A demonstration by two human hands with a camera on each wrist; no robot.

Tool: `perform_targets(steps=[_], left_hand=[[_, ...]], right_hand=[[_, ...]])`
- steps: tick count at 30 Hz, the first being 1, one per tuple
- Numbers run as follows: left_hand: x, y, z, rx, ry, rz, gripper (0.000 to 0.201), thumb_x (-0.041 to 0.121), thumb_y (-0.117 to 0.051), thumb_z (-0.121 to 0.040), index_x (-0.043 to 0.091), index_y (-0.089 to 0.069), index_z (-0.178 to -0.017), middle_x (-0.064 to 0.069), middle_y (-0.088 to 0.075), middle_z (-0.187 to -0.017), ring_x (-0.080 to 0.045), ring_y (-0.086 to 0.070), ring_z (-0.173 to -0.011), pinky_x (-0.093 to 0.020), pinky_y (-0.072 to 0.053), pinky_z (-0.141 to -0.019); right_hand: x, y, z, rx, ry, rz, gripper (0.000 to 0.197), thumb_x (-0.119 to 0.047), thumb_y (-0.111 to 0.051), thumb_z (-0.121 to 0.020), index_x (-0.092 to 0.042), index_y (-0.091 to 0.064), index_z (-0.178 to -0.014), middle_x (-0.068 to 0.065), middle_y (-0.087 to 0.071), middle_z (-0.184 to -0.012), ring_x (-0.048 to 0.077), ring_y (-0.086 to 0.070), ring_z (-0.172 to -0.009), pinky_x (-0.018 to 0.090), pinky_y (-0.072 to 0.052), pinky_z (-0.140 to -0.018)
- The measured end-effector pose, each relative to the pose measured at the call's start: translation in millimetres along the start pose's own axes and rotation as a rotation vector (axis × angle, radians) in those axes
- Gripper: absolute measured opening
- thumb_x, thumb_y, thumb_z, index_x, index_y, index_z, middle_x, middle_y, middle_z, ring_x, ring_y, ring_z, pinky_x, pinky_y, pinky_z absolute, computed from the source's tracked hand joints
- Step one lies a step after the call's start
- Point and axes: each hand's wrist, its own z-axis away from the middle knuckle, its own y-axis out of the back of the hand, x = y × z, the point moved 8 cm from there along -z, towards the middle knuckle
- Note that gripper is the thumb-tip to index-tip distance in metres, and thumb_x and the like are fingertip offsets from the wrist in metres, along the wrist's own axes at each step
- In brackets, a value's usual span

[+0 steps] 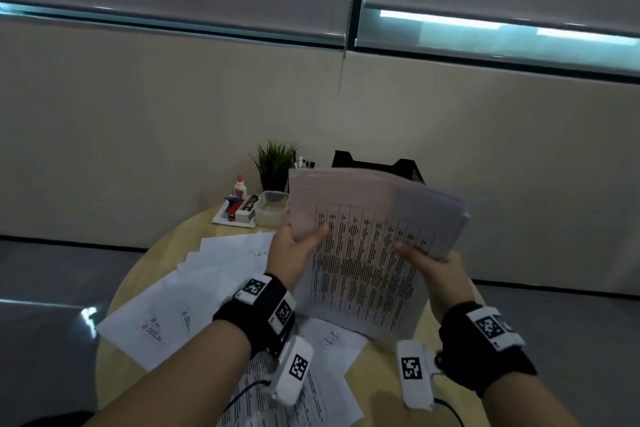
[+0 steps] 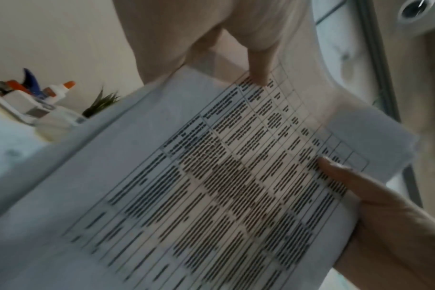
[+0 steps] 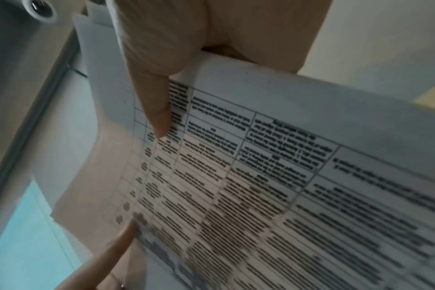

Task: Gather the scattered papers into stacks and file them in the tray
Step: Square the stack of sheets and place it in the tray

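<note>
Both hands hold a stack of papers (image 1: 367,253) raised above the round wooden table (image 1: 110,350); its top sheet carries a printed table of text. My left hand (image 1: 298,246) grips the stack's left edge, thumb on the top sheet. My right hand (image 1: 433,263) grips the right edge the same way. The left wrist view shows the stack of papers (image 2: 211,196) with both thumbs pressed on it, and so does the right wrist view of the stack (image 3: 261,186). Several loose papers (image 1: 194,295) lie spread on the table under my arms. The black file tray (image 1: 408,166) stands behind the stack, mostly hidden.
At the table's far side stand a small potted plant (image 1: 275,163), a glue bottle (image 1: 240,186), a white tray of stationery (image 1: 235,213) and a clear plastic box (image 1: 272,206). A beige wall runs behind the table, with grey floor around it.
</note>
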Motion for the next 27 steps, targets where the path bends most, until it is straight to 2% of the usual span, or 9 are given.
perform_targets(steps=[4, 9, 12, 16, 19, 21, 24, 25, 27], left_hand=[[-31.3, 3.8, 10.0, 0.004, 0.070, -0.141, 0.029, 0.007, -0.068, -0.083, 0.011, -0.061, -0.111, -0.005, -0.068, -0.108, -0.021, -0.063, -0.105, -0.030, -0.048, -0.090], [-17.1, 3.7, 3.0, 0.025, 0.026, -0.090, 0.026, 0.006, -0.070, -0.081, 0.007, -0.062, -0.106, -0.003, -0.068, -0.096, -0.015, -0.064, -0.089, -0.017, -0.052, -0.074], [-43.1, 9.0, 10.3, 0.007, 0.124, -0.124, 0.027, 0.001, -0.071, -0.079, 0.005, -0.062, -0.105, -0.006, -0.067, -0.098, -0.014, -0.064, -0.087, -0.013, -0.052, -0.068], [-80.2, 18.8, 18.4, -0.012, 0.258, -0.235, 0.013, 0.000, -0.066, -0.084, 0.004, -0.061, -0.095, -0.013, -0.063, -0.096, -0.023, -0.058, -0.092, -0.033, -0.048, -0.081], [-75.7, 20.3, 17.0, -0.040, 0.238, -0.213, 0.018, -0.001, -0.066, -0.083, 0.006, -0.061, -0.099, -0.012, -0.064, -0.100, -0.023, -0.060, -0.095, -0.030, -0.050, -0.081], [-69.7, 19.9, 17.5, -0.097, 0.220, -0.224, 0.024, -0.001, -0.068, -0.081, 0.008, -0.061, -0.102, -0.009, -0.065, -0.102, -0.023, -0.062, -0.096, -0.023, -0.051, -0.077], [-70.4, 35.1, 25.3, -0.133, 0.255, -0.336, 0.021, -0.001, -0.068, -0.081, 0.011, -0.062, -0.097, -0.007, -0.067, -0.097, -0.022, -0.064, -0.091, -0.027, -0.053, -0.077], [-75.3, 44.4, 29.7, -0.134, 0.287, -0.390, 0.018, 0.000, -0.067, -0.081, 0.011, -0.061, -0.093, -0.007, -0.066, -0.091, -0.021, -0.063, -0.084, -0.027, -0.053, -0.073], [-88.0, 67.5, 41.7, -0.121, 0.368, -0.490, 0.012, 0.002, -0.067, -0.082, 0.011, -0.059, -0.083, -0.006, -0.060, -0.077, -0.018, -0.059, -0.071, -0.024, -0.046, -0.060]], right_hand=[[26.8, 0.9, 12.2, 0.013, -0.078, 0.054, 0.028, -0.007, -0.080, -0.070, -0.017, -0.072, -0.095, 0.002, -0.075, -0.095, 0.023, -0.070, -0.092, 0.050, -0.053, -0.089], [18.0, 9.6, 11.1, 0.041, -0.052, 0.017, 0.027, -0.005, -0.080, -0.070, -0.012, -0.073, -0.095, 0.003, -0.076, -0.094, 0.024, -0.071, -0.090, 0.042, -0.055, -0.082], [43.8, 2.8, 22.1, 0.009, -0.145, 0.066, 0.027, -0.006, -0.079, -0.072, -0.022, -0.072, -0.092, -0.002, -0.075, -0.092, 0.021, -0.070, -0.089, 0.044, -0.054, -0.086], [70.1, -3.3, 33.8, 0.010, -0.242, 0.066, 0.028, -0.004, -0.076, -0.074, -0.025, -0.069, -0.091, -0.006, -0.074, -0.092, 0.021, -0.067, -0.093, 0.047, -0.051, -0.091], [65.5, -2.7, 32.9, 0.025, -0.235, 0.065, 0.025, -0.003, -0.073, -0.078, -0.024, -0.068, -0.091, -0.004, -0.072, -0.092, 0.020, -0.066, -0.091, 0.045, -0.052, -0.089], [56.6, -4.2, 33.4, 0.024, -0.225, 0.089, 0.021, -0.001, -0.071, -0.080, -0.020, -0.067, -0.089, -0.002, -0.071, -0.091, 0.020, -0.067, -0.088, 0.037, -0.055, -0.080], [47.9, -7.4, 41.0, 0.014, -0.292, 0.029, 0.019, 0.010, -0.059, -0.085, -0.007, -0.063, -0.092, -0.002, -0.072, -0.069, 0.009, -0.068, -0.058, 0.017, -0.051, -0.045], [46.4, -8.6, 45.5, 0.006, -0.315, 0.007, 0.018, 0.013, -0.056, -0.087, -0.004, -0.062, -0.093, -0.004, -0.070, -0.061, 0.007, -0.066, -0.051, 0.015, -0.048, -0.039], [47.6, -6.9, 53.1, 0.005, -0.339, 0.042, 0.015, 0.012, -0.057, -0.087, 0.002, -0.062, -0.097, 0.003, -0.068, -0.064, 0.011, -0.069, -0.056, 0.015, -0.045, -0.036]])
